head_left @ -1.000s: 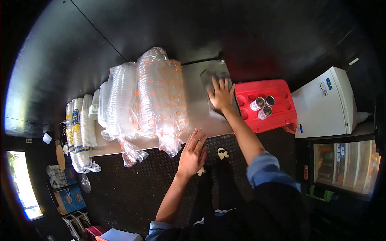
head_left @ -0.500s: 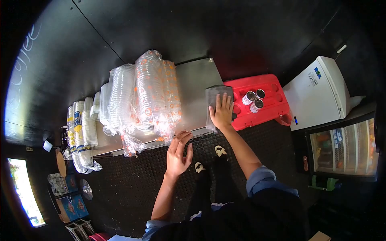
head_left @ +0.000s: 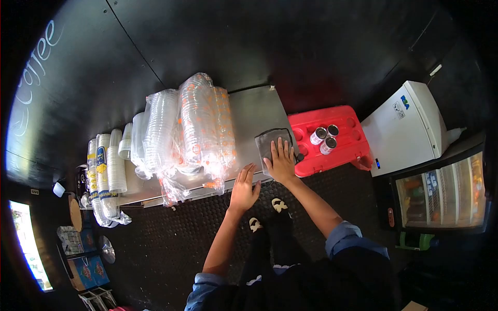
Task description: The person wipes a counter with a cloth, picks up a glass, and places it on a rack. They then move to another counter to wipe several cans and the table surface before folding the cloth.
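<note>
A dark grey cloth (head_left: 266, 143) lies on the right end of the metal counter (head_left: 254, 109). My right hand (head_left: 280, 160) rests flat on it, fingers spread. At the counter's front edge is my left hand (head_left: 244, 191), empty, its fingers extended and the thumb apart. Just beyond it stand plastic-wrapped stacks of clear cups (head_left: 194, 124), some with orange prints. More cup stacks (head_left: 116, 168) line the counter's left part. Right of the cloth sits a red cooler box (head_left: 332, 119) with three small cans (head_left: 328, 145) grouped on its lid.
A white freezer (head_left: 402, 129) stands right of the red box, with a glass-fronted fridge (head_left: 441, 194) near it. Blue cartons (head_left: 92, 270) are at the lower left. Dark textured floor (head_left: 166, 249) lies below the counter, and black wall panels rise behind.
My right hand and the cloth have shifted left on the counter, away from the red box. My left hand has moved slightly right, and its fingers are straighter. The camera view has shifted slightly.
</note>
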{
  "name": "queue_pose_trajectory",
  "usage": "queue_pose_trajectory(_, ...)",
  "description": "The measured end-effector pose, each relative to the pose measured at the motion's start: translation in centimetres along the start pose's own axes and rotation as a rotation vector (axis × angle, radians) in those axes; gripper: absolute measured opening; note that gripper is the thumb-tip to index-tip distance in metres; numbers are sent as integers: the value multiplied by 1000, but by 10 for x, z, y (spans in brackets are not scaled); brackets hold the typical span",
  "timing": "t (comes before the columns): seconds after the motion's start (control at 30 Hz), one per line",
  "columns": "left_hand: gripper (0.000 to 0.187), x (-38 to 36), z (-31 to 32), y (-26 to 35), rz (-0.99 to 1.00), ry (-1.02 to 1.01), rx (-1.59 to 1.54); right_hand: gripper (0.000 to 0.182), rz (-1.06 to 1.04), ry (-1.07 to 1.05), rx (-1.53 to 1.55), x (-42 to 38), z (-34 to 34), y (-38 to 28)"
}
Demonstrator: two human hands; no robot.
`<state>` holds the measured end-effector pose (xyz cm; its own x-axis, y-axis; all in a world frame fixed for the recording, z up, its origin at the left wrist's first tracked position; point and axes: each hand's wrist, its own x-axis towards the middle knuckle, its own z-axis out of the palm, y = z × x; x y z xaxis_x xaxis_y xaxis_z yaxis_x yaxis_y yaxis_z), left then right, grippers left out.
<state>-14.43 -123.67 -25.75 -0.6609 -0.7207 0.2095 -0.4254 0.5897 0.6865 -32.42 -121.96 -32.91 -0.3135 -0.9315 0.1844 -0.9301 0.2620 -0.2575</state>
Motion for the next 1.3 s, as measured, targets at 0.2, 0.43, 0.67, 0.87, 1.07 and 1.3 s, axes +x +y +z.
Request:
queue_pose_trajectory(0.2, 52, 17, 19, -41, -79, -34, 162, 72, 124, 108, -70, 74, 24, 19)
queue_pose_trajectory(0.43, 61, 16, 12, -49, -58, -161, 146, 63, 170, 40, -106, 189, 36, 19)
queue_pose_trajectory(0.67, 62, 19, 10, -45, -121, -179, 113, 56, -71, -18, -84, 230, 42, 12)
queue_pose_trajectory(0.87, 59, 16, 16, -52, -104, -104, 60, 58, -343, -49, 22, 122, 25, -23)
queue_pose_trajectory(1.07, 45, 2, 4, -22, -198, 22, -238, 61, -402, -112, -19, 69, -6, 16)
queue_pose_trajectory(1.3, 36, -35, -14, -3, -133, 93, -174, 66, 174, 128, -54, 43, 24, -50)
